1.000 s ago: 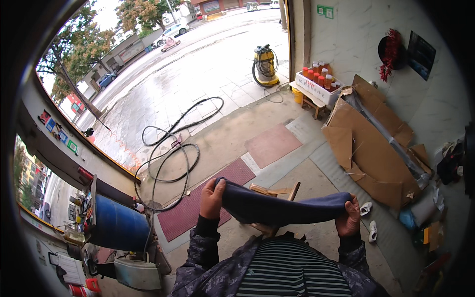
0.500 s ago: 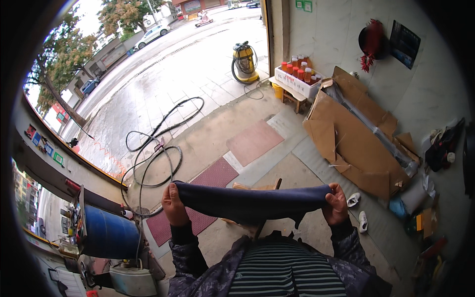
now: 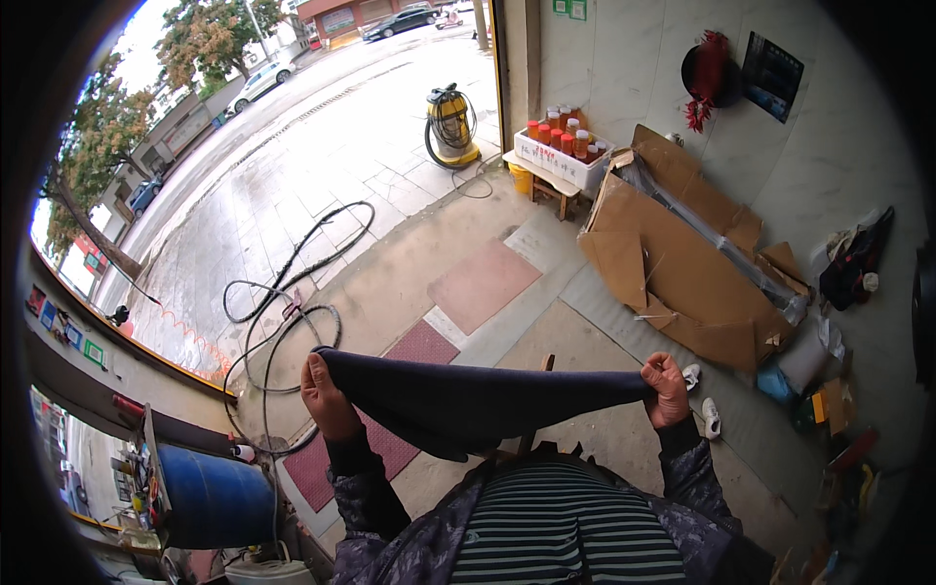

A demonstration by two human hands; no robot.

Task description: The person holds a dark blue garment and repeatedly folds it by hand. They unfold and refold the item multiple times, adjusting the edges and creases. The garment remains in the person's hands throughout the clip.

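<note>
Garage floor, flattened brown cardboard (image 3: 682, 253) rightward

cloth (image 3: 468, 402): dark navy, plain, no print
shirt (image 3: 565, 531): black and white horizontal stripes
jacket sleeves (image 3: 369, 497): dark purple-grey, mottled pattern
barrel (image 3: 210, 495): bright blue
vacuum cleaner (image 3: 452, 122): yellow body, black top
hose (image 3: 283, 317): black
floor tiles (image 3: 485, 285): dull red squares set among grey-beige paving
cardboard (image 3: 673, 263): plain brown
jars (image 3: 561, 132): orange with red lids, in a white crate
</note>
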